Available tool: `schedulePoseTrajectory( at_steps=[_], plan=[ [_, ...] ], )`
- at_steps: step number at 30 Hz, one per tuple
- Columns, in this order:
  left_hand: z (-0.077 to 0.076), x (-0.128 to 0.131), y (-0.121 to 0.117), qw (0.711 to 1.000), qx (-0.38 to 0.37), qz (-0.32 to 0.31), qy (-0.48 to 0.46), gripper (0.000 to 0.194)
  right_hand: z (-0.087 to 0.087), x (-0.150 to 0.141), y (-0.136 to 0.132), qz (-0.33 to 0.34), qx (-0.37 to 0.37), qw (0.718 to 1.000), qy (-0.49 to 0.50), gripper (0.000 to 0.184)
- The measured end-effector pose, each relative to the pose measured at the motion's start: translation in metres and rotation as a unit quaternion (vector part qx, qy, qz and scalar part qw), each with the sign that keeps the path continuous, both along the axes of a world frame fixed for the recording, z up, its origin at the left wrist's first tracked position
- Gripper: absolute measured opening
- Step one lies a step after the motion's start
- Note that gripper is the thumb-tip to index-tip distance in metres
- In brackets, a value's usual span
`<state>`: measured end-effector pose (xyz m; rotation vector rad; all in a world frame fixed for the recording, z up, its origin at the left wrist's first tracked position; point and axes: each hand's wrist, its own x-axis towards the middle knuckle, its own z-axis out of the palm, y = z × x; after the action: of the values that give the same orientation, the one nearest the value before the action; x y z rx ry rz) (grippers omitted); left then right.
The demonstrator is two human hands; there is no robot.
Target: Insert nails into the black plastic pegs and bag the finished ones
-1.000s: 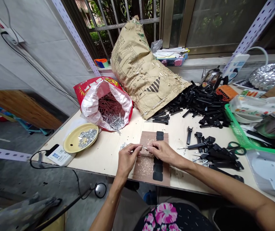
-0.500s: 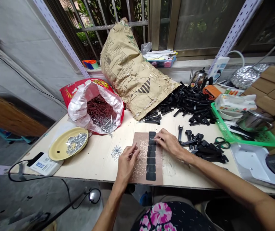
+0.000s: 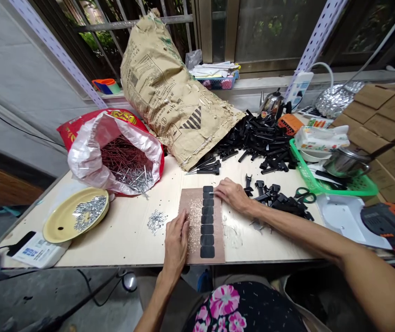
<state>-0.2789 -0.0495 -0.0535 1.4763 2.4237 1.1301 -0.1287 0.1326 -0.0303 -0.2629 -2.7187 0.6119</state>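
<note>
A brown board (image 3: pixel 188 249) lies before me with a column of black rounded-square pads (image 3: pixel 207 240) and pale specks scattered beside them. My right hand (image 3: pixel 232 196) is at the upper end of the column. Its thumb and fingertips pinch a small silvery metal piece (image 3: pixel 212 192), too small to name exactly, over the pads. My left hand (image 3: pixel 176 240) rests at the board's left edge, fingers curled and pressed together; what lies between them, if anything, is hidden. To its left is a small heap of silvery metal parts (image 3: pixel 156 222).
A yellow dish (image 3: pixel 54 223) holds more metal parts. Behind it, a red and white bag (image 3: pixel 80 154) is full of nails. Beyond stands a paper sack (image 3: pixel 163 92). Black plastic parts (image 3: pixel 273 200), scissors (image 3: pixel 304 195) and a green basket (image 3: pixel 360 190) lie to the right.
The view has shifted, so the table contents sit further left. My left fingers have drawn together and lowered at the board's edge. My right fingertips stay near the upper pads.
</note>
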Motion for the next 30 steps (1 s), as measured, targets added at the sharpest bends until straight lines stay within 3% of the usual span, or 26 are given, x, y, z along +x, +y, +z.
schedulePoseTrajectory(
  at_steps=[4,8,13,16,19,22,27,30],
  plan=[
    [-0.001,0.000,0.000,1.000,0.004,-0.001,0.011,0.038,0.002,-0.005,0.011,0.047,-0.015,0.998,-0.026,0.028],
    [-0.002,0.000,0.000,1.000,0.007,0.003,0.019,0.038,0.000,-0.002,-0.002,0.068,-0.021,0.997,-0.038,0.034],
    [-0.002,0.001,0.001,1.000,0.005,0.004,0.021,0.039,-0.001,0.002,-0.023,0.113,0.015,0.993,-0.031,0.027],
    [-0.001,0.002,0.002,1.000,-0.001,0.003,0.011,0.039,-0.004,0.001,-0.029,0.104,0.038,0.994,-0.015,0.028],
    [0.001,0.003,0.001,1.000,-0.006,0.001,0.006,0.039,-0.001,0.002,-0.025,0.094,0.014,0.995,-0.019,0.028],
    [0.000,0.003,-0.001,1.000,0.002,-0.001,0.013,0.039,0.014,0.019,-0.009,0.077,0.011,0.994,-0.073,0.025],
    [-0.005,-0.001,-0.002,0.999,0.032,-0.003,0.024,0.039,0.056,0.064,0.036,0.028,0.049,0.972,-0.229,0.019],
    [-0.007,-0.001,-0.001,0.999,0.040,-0.005,0.020,0.039,0.065,0.055,0.061,0.000,0.072,0.975,-0.211,0.020]
  ],
)
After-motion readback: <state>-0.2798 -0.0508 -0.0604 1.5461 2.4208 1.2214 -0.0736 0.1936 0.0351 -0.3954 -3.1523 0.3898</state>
